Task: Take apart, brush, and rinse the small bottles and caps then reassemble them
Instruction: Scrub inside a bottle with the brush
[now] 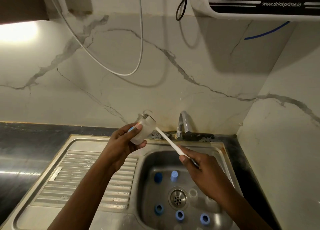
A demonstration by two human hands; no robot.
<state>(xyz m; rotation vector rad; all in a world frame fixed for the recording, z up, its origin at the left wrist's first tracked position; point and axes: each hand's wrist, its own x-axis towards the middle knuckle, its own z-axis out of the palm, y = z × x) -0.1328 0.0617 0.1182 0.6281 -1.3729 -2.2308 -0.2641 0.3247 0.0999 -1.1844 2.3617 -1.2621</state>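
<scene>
Above the sink [147, 169], left hand [121, 143] grips a frosted, translucent bottle [143, 132]. Right hand [204, 174] pinches the white brush [169, 141], with its bristles at the bottle's upper end.

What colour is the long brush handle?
White. The brush handle shows best in the head view.

Veined white marble wall [121, 94] fills the upper frame, with a warm light glow [15, 32] at upper left. A white cable [141, 39] loops down the centre. At upper right hangs a water purifier [259, 2], a blue tube [266, 32] beneath it. Lower down there's a dark countertop [26, 143], a steel sink [149, 162] with its ribbed drainboard [90, 177], and a chrome tap [184, 124] behind.
</scene>
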